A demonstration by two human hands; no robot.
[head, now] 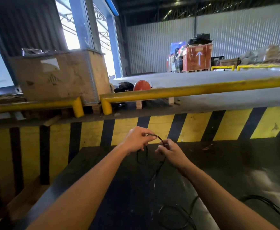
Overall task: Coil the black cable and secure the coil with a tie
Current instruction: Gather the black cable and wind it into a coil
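We saw two hands, the left grip (138,141) and right grip (168,151) each pinched on the one black cable (159,138) arching between them, its slack trailing, blurred, onto the dark tabletop (119,188) below.

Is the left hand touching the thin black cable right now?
Touching. The head view shows the left hand pinching the thin black cable at the top of its arc; the right hand grips the other end.
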